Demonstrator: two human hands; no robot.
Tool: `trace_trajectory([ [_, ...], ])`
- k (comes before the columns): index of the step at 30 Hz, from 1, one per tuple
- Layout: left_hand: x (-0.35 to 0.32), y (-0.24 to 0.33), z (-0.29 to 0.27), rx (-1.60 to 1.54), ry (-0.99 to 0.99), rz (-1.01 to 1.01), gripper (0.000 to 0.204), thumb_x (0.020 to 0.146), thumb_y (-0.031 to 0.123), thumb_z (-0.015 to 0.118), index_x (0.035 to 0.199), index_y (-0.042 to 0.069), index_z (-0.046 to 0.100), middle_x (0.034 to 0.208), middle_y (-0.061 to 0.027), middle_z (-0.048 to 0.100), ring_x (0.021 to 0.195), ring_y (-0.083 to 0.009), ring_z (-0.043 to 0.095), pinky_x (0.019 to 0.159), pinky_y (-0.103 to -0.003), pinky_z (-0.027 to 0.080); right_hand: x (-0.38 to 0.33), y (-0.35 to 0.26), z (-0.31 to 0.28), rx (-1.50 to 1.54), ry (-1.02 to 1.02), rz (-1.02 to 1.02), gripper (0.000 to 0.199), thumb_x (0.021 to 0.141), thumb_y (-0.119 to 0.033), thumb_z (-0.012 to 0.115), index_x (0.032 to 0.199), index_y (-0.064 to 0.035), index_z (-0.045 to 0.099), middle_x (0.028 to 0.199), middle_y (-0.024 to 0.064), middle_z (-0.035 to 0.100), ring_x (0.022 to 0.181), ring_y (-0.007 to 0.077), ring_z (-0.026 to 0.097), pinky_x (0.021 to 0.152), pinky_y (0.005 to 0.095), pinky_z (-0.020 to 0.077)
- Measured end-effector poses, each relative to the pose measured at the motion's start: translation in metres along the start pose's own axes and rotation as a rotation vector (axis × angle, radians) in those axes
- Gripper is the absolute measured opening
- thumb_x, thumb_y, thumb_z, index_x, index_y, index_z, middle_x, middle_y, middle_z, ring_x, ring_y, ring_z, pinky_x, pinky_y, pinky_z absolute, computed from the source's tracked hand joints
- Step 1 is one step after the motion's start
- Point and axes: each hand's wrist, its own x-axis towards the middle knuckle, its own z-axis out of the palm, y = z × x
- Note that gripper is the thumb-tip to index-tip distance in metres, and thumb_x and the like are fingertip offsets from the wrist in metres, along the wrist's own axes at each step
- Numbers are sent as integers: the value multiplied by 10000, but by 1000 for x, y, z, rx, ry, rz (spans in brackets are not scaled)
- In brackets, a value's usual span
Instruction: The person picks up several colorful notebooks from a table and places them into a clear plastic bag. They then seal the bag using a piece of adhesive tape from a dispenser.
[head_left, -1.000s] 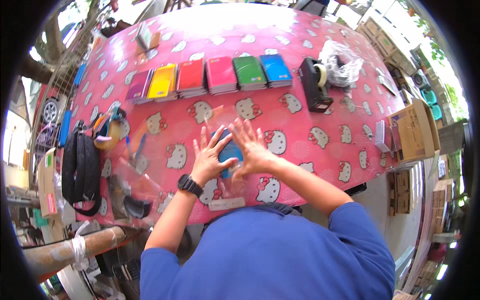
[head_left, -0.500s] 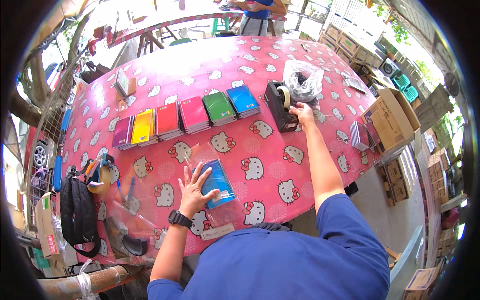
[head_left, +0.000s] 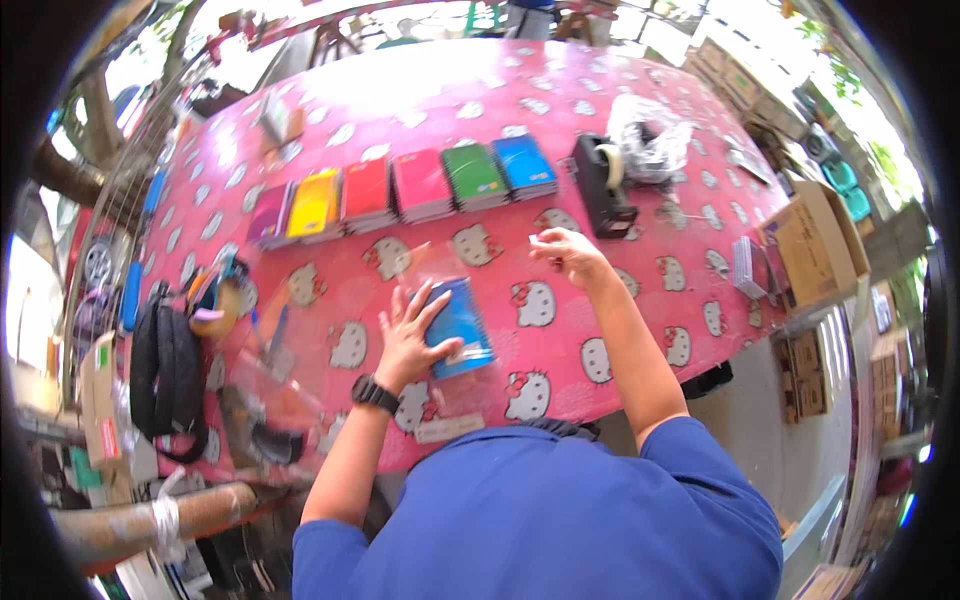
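Observation:
My left hand [head_left: 408, 345] lies with spread fingers on a blue spiral notebook [head_left: 463, 325] near the table's front edge. Clear plastic [head_left: 432, 262] shows around that notebook and past its far end. My right hand [head_left: 574, 258] is raised over the table, to the right of the notebook, thumb and fingers pinched. A small whitish bit at its fingertips looks like a piece of tape [head_left: 535, 240]. Beyond this hand stands a black tape dispenser [head_left: 607, 198] carrying a roll of tape [head_left: 612, 163].
Stacks of spiral notebooks, from purple [head_left: 270, 213] to blue [head_left: 524, 165], form a row beyond my hands. A crumpled plastic bag [head_left: 648, 140] lies by the dispenser. At right are a small notebook stack [head_left: 748, 268] and a cardboard box [head_left: 812, 250]; a black bag [head_left: 168, 370] sits left.
My right hand has left the tape dispenser and come left toward the blue notebook, fingers pinched. My left hand stays on the notebook. The whole view has shifted slightly.

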Motion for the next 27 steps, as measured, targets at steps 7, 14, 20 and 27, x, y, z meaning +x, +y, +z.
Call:
trace_trajectory([
  [7, 9, 3, 3, -18, -30, -16, 786, 624, 511, 744, 1323, 320, 441, 1474, 46, 257, 1388, -353, 43, 1011, -698, 58, -41, 23, 136, -1353, -61, -334, 546, 596, -454, 792, 897, -26, 638, 887, 143, 672, 837, 265, 658, 720, 350, 522],
  [14, 5, 5, 1, 19, -18, -20, 854, 617, 543, 743, 1357, 284, 405, 1473, 0, 264, 1388, -337, 70, 1059, -633, 69, -51, 5, 79, -1618, -164, -38, 700, 585, -667, 702, 865, -27, 665, 838, 179, 666, 823, 255, 667, 724, 381, 520],
  [20, -56, -6, 45, -1185, 223, -214, 653, 791, -60, 434, 1411, 93, 300, 1371, -169, 391, 1198, -253, 467, 931, -362, 445, -90, 80, 51, -200, -352, -68, 494, 873, -58, 580, 1321, -50, 372, 1009, 98, 569, 862, 120, 569, 725, 255, 495],
  [27, -58, 39, -19, -439, 294, 47, 752, 627, -100, 605, 1330, 82, 411, 1216, -87, 418, 1075, -197, 492, 906, -298, 445, -114, 34, 68, -531, -378, -473, 709, 718, -101, 738, 1341, -120, 401, 1212, 66, 415, 1161, 195, 411, 932, 329, 406],
])
